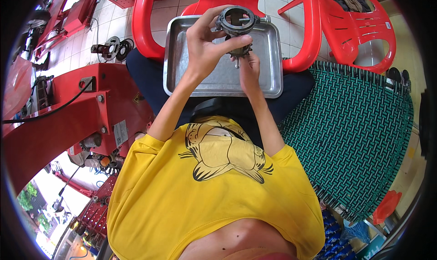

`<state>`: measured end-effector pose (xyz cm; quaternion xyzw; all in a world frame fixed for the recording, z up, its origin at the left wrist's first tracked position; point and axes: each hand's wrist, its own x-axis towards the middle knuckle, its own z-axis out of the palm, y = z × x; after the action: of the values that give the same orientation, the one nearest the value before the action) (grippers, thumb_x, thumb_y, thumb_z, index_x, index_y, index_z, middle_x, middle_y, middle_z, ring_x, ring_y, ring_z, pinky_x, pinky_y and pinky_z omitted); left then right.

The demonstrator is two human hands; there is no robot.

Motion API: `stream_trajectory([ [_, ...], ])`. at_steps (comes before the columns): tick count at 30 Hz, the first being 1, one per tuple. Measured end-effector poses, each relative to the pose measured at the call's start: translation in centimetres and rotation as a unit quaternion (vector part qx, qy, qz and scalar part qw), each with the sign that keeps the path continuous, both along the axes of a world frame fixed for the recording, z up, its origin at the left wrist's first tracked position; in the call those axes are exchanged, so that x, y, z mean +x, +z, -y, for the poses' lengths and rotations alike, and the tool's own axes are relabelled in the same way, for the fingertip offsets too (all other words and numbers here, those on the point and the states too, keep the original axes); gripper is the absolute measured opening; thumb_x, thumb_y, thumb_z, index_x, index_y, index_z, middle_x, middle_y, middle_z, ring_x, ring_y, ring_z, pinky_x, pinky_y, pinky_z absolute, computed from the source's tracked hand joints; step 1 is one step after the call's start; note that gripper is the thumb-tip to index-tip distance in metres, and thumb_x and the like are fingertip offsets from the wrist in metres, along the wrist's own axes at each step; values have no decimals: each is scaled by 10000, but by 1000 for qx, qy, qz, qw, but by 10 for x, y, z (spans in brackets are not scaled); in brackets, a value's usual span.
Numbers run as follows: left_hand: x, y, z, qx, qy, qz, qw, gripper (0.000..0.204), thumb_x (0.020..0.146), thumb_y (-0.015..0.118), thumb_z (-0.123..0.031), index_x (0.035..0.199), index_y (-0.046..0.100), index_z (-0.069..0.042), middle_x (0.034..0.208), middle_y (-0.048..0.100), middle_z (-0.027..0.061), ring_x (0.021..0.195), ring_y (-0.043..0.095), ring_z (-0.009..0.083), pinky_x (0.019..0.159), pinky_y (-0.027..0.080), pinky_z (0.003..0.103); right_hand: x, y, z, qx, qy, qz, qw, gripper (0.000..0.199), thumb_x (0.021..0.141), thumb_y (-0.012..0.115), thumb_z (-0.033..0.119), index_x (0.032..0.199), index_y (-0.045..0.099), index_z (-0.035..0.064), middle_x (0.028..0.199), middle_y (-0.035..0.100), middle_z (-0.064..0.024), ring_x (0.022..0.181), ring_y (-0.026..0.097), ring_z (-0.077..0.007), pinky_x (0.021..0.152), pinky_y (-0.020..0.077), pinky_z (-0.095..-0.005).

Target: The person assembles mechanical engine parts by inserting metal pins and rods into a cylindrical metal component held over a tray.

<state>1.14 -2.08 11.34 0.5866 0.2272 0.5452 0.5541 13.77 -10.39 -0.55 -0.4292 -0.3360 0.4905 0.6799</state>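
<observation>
- Tiled floor (pixel 173 14) at twelve o'clock carries red plastic chairs (pixel 346 28).
- Shallow steel tray (pixel 182 73) rests on lap.
- Left hand (pixel 205 46) fingers clamp dark ring-shaped metal part (pixel 236 21); right hand (pixel 249 68) pinches its underside.

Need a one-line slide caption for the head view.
Left hand grips a ring-shaped metal housing over a steel tray; right hand works beneath it.

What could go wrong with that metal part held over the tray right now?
The ring-shaped metal part is gripped only by the left hand in mid-air, so it may slip and drop. The right hand works beneath it; small pieces could miss the metal tray balanced on the lap.
</observation>
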Motion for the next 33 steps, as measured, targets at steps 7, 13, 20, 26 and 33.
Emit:
stream_trajectory([
  [7, -5, 5, 5, -4, -10, -52, 999, 626, 768, 867, 8, 1334, 606, 69, 1165, 714, 120, 1066, 694, 195, 953, 577, 359, -12, -4, -1, -17, -47, -19, 999, 162, 1009, 612, 44, 1159, 671, 35, 1082, 694, -13, 1049, 625, -86, 920, 492, -272],
  [13, 0, 0, 3, 12, 7, -25, 1000, 594, 728, 935, -112, 1253, 676, -13, 1062, 757, 72, 1022, 735, 162, 919, 621, 332, -16, 1, 0, 18, -63, -44, 997, 170, 1020, 595, 69, 1170, 675, 59, 1046, 690, 21, 919, 587, -36, 753, 430, -213],
  [20, -2, 0, 2, -2, 11, -21, 1000, 589, 730, 933, -112, 1251, 677, -14, 1062, 759, 77, 1034, 736, 169, 920, 620, 335, -13, -2, -1, 12, -44, -27, 999, 185, 1021, 596, 91, 1184, 676, 59, 1014, 677, 31, 853, 555, -28, 710, 400, -213],
  [26, 1, 0, 3, 9, 6, -17, 1000, 593, 731, 932, -103, 1254, 672, -4, 1081, 755, 88, 1037, 737, 175, 925, 621, 343, -15, -7, 0, -36, -45, -26, 998, 194, 1045, 577, 134, 1176, 674, 31, 1096, 685, -6, 959, 578, -69, 791, 453, -264],
  [33, 3, 0, 2, -20, 13, 14, 1000, 596, 737, 929, -83, 1259, 660, 13, 1105, 749, 116, 1031, 740, 190, 931, 626, 354, -13, -3, -3, -32, -19, 11, 999, 234, 1071, 548, 174, 1233, 640, 32, 1079, 678, -13, 983, 577, -82, 846, 457, -285],
])
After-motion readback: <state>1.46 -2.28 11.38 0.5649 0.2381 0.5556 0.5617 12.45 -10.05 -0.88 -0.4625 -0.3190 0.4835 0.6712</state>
